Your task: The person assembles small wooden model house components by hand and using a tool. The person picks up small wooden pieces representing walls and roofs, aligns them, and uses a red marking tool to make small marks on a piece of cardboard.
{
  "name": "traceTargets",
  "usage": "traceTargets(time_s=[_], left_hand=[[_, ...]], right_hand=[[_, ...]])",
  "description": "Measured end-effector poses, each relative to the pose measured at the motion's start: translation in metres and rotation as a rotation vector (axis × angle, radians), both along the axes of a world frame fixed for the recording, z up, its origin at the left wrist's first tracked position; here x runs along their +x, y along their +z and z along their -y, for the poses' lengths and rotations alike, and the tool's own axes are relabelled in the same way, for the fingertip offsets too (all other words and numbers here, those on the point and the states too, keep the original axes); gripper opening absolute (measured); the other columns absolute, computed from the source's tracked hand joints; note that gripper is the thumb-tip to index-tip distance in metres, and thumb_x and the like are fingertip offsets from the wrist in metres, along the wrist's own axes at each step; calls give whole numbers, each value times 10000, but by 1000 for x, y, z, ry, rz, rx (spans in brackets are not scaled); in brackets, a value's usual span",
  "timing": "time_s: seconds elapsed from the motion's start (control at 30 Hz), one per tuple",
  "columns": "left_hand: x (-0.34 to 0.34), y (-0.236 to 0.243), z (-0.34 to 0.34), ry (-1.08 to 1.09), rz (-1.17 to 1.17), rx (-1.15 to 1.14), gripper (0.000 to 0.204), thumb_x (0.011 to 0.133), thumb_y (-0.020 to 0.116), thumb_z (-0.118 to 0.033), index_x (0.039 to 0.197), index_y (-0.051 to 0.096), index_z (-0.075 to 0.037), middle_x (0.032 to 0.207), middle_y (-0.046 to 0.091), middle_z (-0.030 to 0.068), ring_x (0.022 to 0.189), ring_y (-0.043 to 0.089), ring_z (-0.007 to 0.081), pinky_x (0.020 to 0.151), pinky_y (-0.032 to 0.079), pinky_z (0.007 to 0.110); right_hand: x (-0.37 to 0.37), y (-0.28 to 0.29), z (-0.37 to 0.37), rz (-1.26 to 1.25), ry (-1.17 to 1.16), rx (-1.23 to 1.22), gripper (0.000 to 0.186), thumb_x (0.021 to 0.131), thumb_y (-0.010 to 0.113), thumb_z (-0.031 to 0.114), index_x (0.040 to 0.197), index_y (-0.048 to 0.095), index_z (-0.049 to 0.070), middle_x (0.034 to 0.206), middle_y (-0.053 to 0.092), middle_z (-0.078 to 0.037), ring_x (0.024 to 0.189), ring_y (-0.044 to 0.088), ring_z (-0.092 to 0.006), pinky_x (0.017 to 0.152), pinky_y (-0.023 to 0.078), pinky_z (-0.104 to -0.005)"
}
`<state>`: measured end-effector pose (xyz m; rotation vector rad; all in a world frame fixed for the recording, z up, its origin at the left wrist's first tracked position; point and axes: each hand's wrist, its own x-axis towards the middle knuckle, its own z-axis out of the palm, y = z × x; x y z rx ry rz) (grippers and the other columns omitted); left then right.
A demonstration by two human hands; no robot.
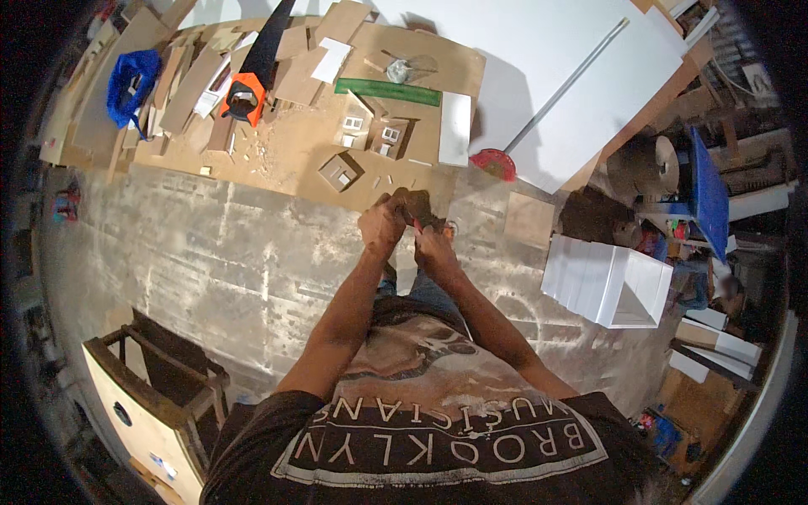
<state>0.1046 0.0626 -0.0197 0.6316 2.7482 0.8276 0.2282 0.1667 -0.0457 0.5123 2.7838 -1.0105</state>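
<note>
Close to the near edge of the worktable, my left hand [383, 225] is closed around a small dark brown piece [414, 204]. My right hand [435, 251] is closed just beside it, on a small tool with a red part [417, 225] showing at the fingers; its exact kind is hidden. Beyond my hands, small model house parts with white windows [353, 123] stand on the brown board, next to a second windowed part [390, 135]. A separate box-like part [341, 172] lies nearer, left of my hands.
A handsaw with an orange handle [244, 99] lies among wood offcuts [194, 88]. Left of them is a blue bag [132, 84]. A green strip [387, 91], a white panel [455, 128], a red fan-shaped piece [493, 164] and a long metal ruler [564, 88] lie right. A white cabinet [581, 282] stands on the floor.
</note>
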Motion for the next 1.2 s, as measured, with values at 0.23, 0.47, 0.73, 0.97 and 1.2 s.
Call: traceTargets(time_s=[0.23, 0.47, 0.73, 0.97, 1.2], left_hand=[[1, -12, 0, 25, 13, 1, 132, 831, 664, -243, 918, 738, -177, 954, 688, 59, 850, 690, 350, 693, 552, 488], [-2, -28, 12, 68, 33, 205, 191, 840, 687, -278, 981, 749, -165, 946, 682, 85, 888, 672, 357, 748, 532, 441], [-1, -28, 20, 57, 15, 386, 174, 832, 711, -179, 972, 751, -83, 932, 673, 115, 877, 667, 350, 759, 524, 422], [-2, -27, 23, 20, 9, 363, 230, 863, 682, -218, 1063, 746, -123, 1006, 686, 90, 905, 679, 330, 760, 534, 398], [2, -21, 18, 10, -9, 163, 237, 893, 635, -263, 1089, 756, -207, 1012, 695, 14, 904, 690, 286, 759, 553, 394]], right_hand=[[27, 3, 3, -24, 57, 140, 248, 972, 509, 120, 1053, 556, -110, 956, 570, -304, 967, 585, -460, 806, 521, -522], [48, 13, -10, -49, 55, -34, 380, 1005, 428, 98, 1329, 461, -97, 914, 598, -274, 810, 663, -446, 666, 526, -534], [40, -20, -15, -555, 117, 640, 364, 1037, 439, 167, 1322, 538, -37, 869, 623, -192, 598, 592, -288, 589, 462, -467], [8, -3, -17, -163, 85, 85, 473, 1041, 424, 291, 1342, 495, -67, 833, 638, -316, 787, 649, -478, 722, 497, -558], [-8, 27, -6, -102, -8, -2, 423, 1049, 411, 323, 1099, 589, -58, 876, 649, -306, 878, 635, -495, 763, 468, -568]])
